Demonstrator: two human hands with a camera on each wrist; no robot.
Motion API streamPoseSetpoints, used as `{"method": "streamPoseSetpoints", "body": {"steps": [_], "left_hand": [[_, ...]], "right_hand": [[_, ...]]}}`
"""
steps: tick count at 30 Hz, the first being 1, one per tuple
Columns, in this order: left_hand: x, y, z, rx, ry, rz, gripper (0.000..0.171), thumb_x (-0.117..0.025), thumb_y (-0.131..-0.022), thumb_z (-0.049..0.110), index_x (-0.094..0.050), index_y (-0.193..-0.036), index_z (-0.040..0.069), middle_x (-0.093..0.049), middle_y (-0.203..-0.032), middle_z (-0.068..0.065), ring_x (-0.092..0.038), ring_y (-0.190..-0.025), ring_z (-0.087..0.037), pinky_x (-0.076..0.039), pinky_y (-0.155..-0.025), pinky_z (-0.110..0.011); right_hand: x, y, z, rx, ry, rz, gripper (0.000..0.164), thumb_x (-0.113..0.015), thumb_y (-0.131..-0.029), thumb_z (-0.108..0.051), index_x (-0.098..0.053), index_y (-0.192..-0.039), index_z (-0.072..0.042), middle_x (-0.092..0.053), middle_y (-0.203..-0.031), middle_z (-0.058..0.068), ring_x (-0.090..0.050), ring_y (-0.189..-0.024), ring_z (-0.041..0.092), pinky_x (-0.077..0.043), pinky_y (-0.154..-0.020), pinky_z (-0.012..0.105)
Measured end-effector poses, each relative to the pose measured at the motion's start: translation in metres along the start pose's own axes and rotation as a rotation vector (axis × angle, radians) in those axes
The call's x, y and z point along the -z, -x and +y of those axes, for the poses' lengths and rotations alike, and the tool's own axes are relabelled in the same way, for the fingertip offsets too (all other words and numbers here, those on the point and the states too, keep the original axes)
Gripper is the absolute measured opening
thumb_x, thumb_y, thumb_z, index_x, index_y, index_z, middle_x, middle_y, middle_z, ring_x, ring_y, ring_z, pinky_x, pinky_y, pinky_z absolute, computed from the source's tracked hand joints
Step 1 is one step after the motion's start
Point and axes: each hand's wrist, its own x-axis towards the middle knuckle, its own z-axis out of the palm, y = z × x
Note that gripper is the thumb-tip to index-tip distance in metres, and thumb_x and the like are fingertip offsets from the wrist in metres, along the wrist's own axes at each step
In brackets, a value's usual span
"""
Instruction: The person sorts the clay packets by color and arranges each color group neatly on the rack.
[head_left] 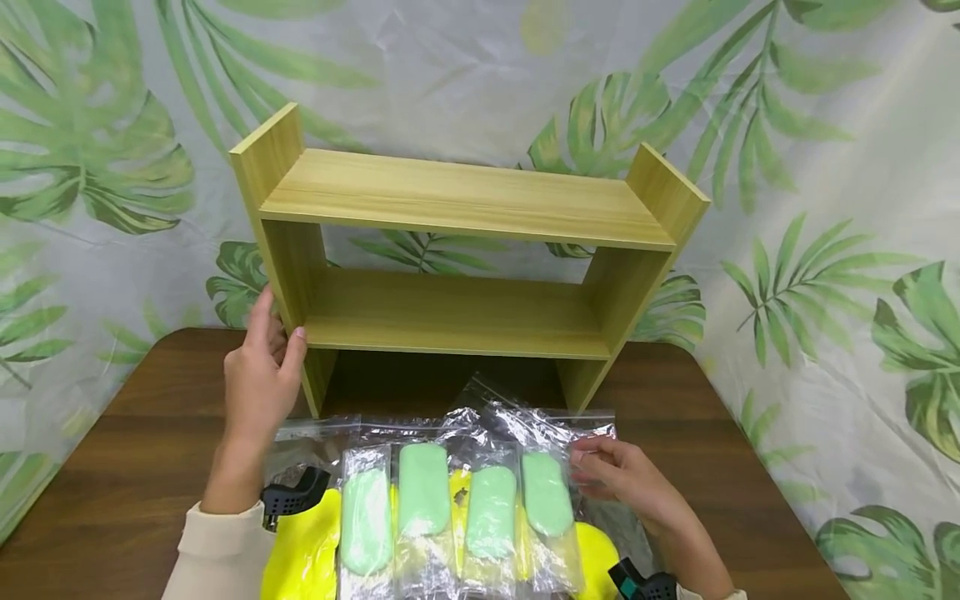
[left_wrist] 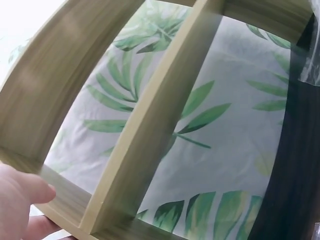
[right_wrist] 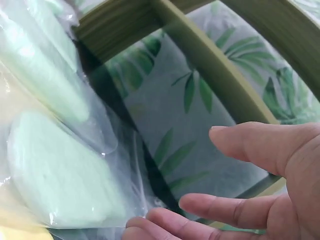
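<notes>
A small wooden shelf (head_left: 465,312) with two boards between side panels stands on the table. My left hand (head_left: 262,379) grips its left side panel, the thumb at the front edge and the fingers along the outside. The left wrist view shows the thumb (left_wrist: 35,190) over the panel's edge. In front of the shelf lie clear plastic bags holding pale green slabs (head_left: 423,487) of what looks like soft clay. My right hand (head_left: 626,483) is beside the rightmost green slab (head_left: 546,493). Its thumb and fingers are apart in the right wrist view, with nothing between them.
Bags with bright yellow pieces (head_left: 303,546) lie under and beside the green ones. The dark wooden table (head_left: 142,442) has rounded far corners. Behind it hangs a leaf-print cloth (head_left: 450,75), close to the back of the shelf.
</notes>
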Motion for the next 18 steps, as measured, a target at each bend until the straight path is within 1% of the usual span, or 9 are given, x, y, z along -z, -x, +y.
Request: {"method": "streamPoseSetpoints", "body": {"steps": [1, 3, 4, 6, 9, 12, 13, 14, 18], "left_hand": [[-0.001, 0.0, 0.0, -0.014, -0.025, 0.018, 0.058, -0.057, -0.095, 0.01, -0.036, -0.149, 0.015, -0.055, -0.07, -0.014, -0.051, -0.056, -0.026, -0.041, -0.057, -0.034], [-0.003, -0.001, -0.001, -0.025, -0.061, 0.042, 0.057, -0.059, -0.095, 0.009, -0.038, -0.148, 0.011, -0.043, -0.063, -0.011, -0.036, -0.053, -0.023, -0.03, -0.055, -0.034], [-0.004, 0.0, -0.001, -0.028, -0.067, 0.052, 0.057, -0.06, -0.094, 0.008, -0.039, -0.147, 0.009, -0.045, -0.063, -0.011, -0.038, -0.053, -0.023, -0.032, -0.055, -0.035], [-0.006, 0.0, -0.001, -0.021, -0.058, 0.064, 0.056, -0.061, -0.093, 0.007, -0.042, -0.145, 0.007, -0.057, -0.068, -0.015, -0.05, -0.055, -0.026, -0.04, -0.056, -0.038], [-0.007, 0.001, -0.002, 0.003, -0.034, 0.07, 0.052, -0.062, -0.092, 0.004, -0.046, -0.142, 0.006, -0.07, -0.092, -0.022, -0.068, -0.073, -0.035, -0.052, -0.065, -0.047], [-0.007, 0.001, -0.003, 0.021, -0.024, 0.082, 0.048, -0.062, -0.091, 0.001, -0.051, -0.137, 0.005, -0.068, -0.106, -0.023, -0.069, -0.088, -0.037, -0.053, -0.07, -0.047], [-0.007, 0.002, -0.003, 0.026, -0.029, 0.088, 0.045, -0.062, -0.091, 0.001, -0.053, -0.135, 0.004, -0.069, -0.105, -0.022, -0.069, -0.088, -0.036, -0.055, -0.071, -0.04], [-0.007, 0.002, -0.004, 0.027, -0.036, 0.093, 0.043, -0.062, -0.091, 0.0, -0.055, -0.133, 0.004, -0.069, -0.104, -0.021, -0.069, -0.087, -0.035, -0.055, -0.07, -0.038], [-0.007, 0.002, -0.005, 0.028, -0.038, 0.1, 0.039, -0.063, -0.091, 0.0, -0.058, -0.129, 0.002, -0.069, -0.103, -0.022, -0.069, -0.087, -0.035, -0.054, -0.07, -0.036]], "right_hand": [[0.0, -0.001, 0.001, -0.003, 0.003, 0.002, 0.058, -0.06, -0.097, -0.028, -0.042, -0.134, 0.012, -0.057, -0.123, 0.028, -0.06, -0.108, 0.04, -0.052, -0.085, 0.044], [0.0, -0.003, 0.002, -0.005, 0.008, 0.005, 0.058, -0.06, -0.096, -0.028, -0.043, -0.133, 0.013, -0.058, -0.122, 0.028, -0.061, -0.106, 0.04, -0.053, -0.084, 0.044], [0.0, -0.004, 0.003, -0.01, 0.009, 0.011, 0.057, -0.06, -0.096, -0.028, -0.044, -0.132, 0.014, -0.059, -0.121, 0.027, -0.062, -0.105, 0.039, -0.053, -0.084, 0.044], [0.0, -0.005, 0.005, -0.025, 0.007, 0.022, 0.055, -0.061, -0.096, -0.027, -0.046, -0.129, 0.014, -0.06, -0.117, 0.026, -0.063, -0.102, 0.037, -0.054, -0.083, 0.043], [0.0, -0.007, 0.009, -0.061, 0.003, 0.028, 0.05, -0.061, -0.096, -0.025, -0.049, -0.125, 0.014, -0.064, -0.109, 0.021, -0.065, -0.095, 0.033, -0.055, -0.079, 0.041], [-0.001, -0.011, 0.015, -0.1, 0.002, 0.014, 0.045, -0.061, -0.096, -0.023, -0.053, -0.121, 0.014, -0.066, -0.1, 0.016, -0.066, -0.087, 0.028, -0.056, -0.076, 0.038], [-0.002, -0.012, 0.017, -0.111, 0.002, 0.008, 0.044, -0.061, -0.096, -0.023, -0.055, -0.12, 0.014, -0.067, -0.097, 0.014, -0.066, -0.084, 0.026, -0.056, -0.075, 0.037], [-0.002, -0.014, 0.019, -0.121, 0.003, 0.005, 0.043, -0.061, -0.095, -0.023, -0.056, -0.118, 0.013, -0.067, -0.094, 0.013, -0.067, -0.082, 0.025, -0.056, -0.074, 0.036], [-0.007, -0.018, 0.026, -0.125, 0.012, 0.004, 0.04, -0.065, -0.093, -0.022, -0.06, -0.113, 0.012, -0.068, -0.089, 0.01, -0.066, -0.076, 0.02, -0.056, -0.071, 0.033]]}}
